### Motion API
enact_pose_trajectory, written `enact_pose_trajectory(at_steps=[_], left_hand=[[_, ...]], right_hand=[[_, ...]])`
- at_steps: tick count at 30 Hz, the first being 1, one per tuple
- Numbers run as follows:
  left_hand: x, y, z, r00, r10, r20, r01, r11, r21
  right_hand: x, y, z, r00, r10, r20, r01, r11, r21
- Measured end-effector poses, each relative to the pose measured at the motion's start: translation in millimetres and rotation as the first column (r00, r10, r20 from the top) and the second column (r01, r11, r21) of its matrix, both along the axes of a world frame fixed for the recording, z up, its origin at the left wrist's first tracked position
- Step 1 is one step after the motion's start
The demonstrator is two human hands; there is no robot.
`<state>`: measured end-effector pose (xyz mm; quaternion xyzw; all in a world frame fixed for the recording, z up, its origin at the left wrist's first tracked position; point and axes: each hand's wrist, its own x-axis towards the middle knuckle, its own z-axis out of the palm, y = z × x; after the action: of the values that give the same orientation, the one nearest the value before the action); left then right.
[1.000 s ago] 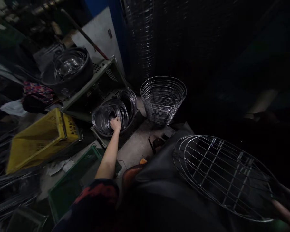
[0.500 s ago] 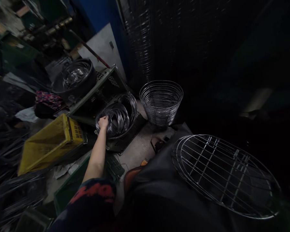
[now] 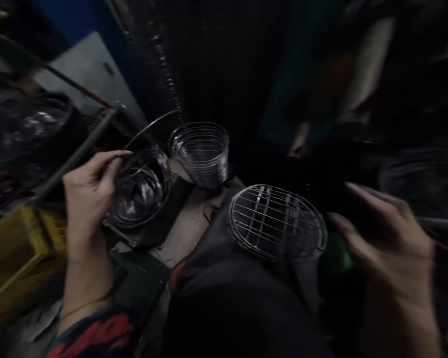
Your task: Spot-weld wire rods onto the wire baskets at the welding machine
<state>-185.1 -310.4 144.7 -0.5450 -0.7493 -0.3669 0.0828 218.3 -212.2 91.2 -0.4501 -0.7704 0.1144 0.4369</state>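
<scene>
My left hand (image 3: 91,194) is raised at the left, thumb and forefinger pinched on a thin curved metal wire (image 3: 149,125) that arcs up to the right. Just beyond it, coils of wire rings (image 3: 140,191) lie in a dark green crate (image 3: 84,144). At the right, my right hand (image 3: 399,243) is blurred, its thumb and fingers apart with nothing visible between them. To its left, a round wire grate (image 3: 276,221) rests over my dark-covered lap (image 3: 224,288).
A tapering stack of wire rings (image 3: 200,154) stands on the floor ahead. A yellow crate (image 3: 18,248) is at the left, with a dark tub (image 3: 41,124) of shiny wire behind it. A pale panel (image 3: 93,74) leans near a blue surface.
My left hand has come up from the ring coils and now holds a curved wire. My right hand has come into view. The view has swung right, and the grate appears smaller and further left.
</scene>
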Motion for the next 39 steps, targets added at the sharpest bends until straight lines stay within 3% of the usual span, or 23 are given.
enact_pose_trajectory(at_steps=[3, 5, 7, 9, 10, 11, 13, 14, 16, 18, 19, 21, 23, 26, 29, 32, 35, 39], left_hand=[[53, 29, 25.0, 0.946, -0.304, 0.111, 0.304, 0.952, 0.015], [82, 60, 21.7, 0.807, -0.550, 0.216, 0.576, 0.813, -0.083], [105, 97, 1.9, 0.618, -0.688, 0.382, 0.783, 0.579, -0.225], [120, 135, -32.1, 0.480, -0.701, 0.528, 0.877, 0.384, -0.288], [126, 152, -53.0, 0.440, -0.693, 0.570, 0.898, 0.335, -0.286], [131, 166, -75.6, 0.428, -0.674, 0.602, 0.904, 0.327, -0.276], [140, 183, -122.4, 0.433, -0.588, 0.683, 0.894, 0.379, -0.241], [145, 186, -144.8, 0.425, -0.513, 0.745, 0.878, 0.434, -0.203], [153, 182, -183.8, 0.349, -0.319, 0.881, 0.792, 0.602, -0.096], [156, 171, -212.3, 0.209, -0.168, 0.963, 0.643, 0.766, -0.006], [154, 164, -222.5, 0.154, -0.131, 0.979, 0.570, 0.821, 0.020], [144, 149, -237.1, 0.143, -0.113, 0.983, 0.479, 0.877, 0.031], [129, 132, -246.6, 0.255, -0.115, 0.960, 0.480, 0.877, -0.022], [111, 105, -254.7, 0.459, -0.157, 0.874, 0.564, 0.812, -0.150], [108, 85, -253.5, 0.565, -0.161, 0.809, 0.563, 0.792, -0.236], [117, 83, -241.2, 0.583, -0.171, 0.794, 0.543, 0.809, -0.225], [126, 96, -224.5, 0.570, -0.232, 0.788, 0.560, 0.811, -0.166], [132, 109, -217.2, 0.543, -0.260, 0.799, 0.635, 0.749, -0.188]], right_hand=[[-8, 2, 17.9, 0.994, 0.107, -0.014, -0.107, 0.994, 0.025], [-16, 0, 20.7, 0.968, 0.209, -0.142, -0.226, 0.967, -0.120], [-18, -8, 12.6, 0.944, 0.147, -0.295, -0.245, 0.912, -0.330], [-9, -12, -7.0, 0.946, -0.074, -0.316, -0.093, 0.871, -0.482], [-2, -12, -20.1, 0.939, -0.194, -0.285, 0.017, 0.852, -0.524], [8, -9, -34.4, 0.925, -0.287, -0.249, 0.107, 0.826, -0.554], [28, 0, -62.8, 0.902, -0.385, -0.194, 0.201, 0.773, -0.602], [37, 6, -75.1, 0.900, -0.405, -0.162, 0.230, 0.756, -0.612], [52, 13, -92.5, 0.905, -0.419, -0.078, 0.294, 0.748, -0.595], [61, 13, -99.0, 0.907, -0.422, -0.009, 0.349, 0.760, -0.548], [63, 10, -99.0, 0.908, -0.419, 0.012, 0.362, 0.770, -0.526], [64, -1, -95.8, 0.919, -0.394, 0.029, 0.354, 0.787, -0.505], [61, -17, -93.6, 0.937, -0.346, 0.044, 0.318, 0.796, -0.516], [54, -38, -98.2, 0.960, -0.267, 0.085, 0.269, 0.795, -0.544], [43, -49, -104.4, 0.943, -0.322, 0.086, 0.320, 0.802, -0.504], [33, -46, -100.9, 0.896, -0.444, 0.013, 0.387, 0.766, -0.513], [35, -30, -97.2, 0.861, -0.508, 0.028, 0.446, 0.725, -0.524], [57, -9, -117.0, 0.862, -0.491, 0.122, 0.469, 0.686, -0.556]])
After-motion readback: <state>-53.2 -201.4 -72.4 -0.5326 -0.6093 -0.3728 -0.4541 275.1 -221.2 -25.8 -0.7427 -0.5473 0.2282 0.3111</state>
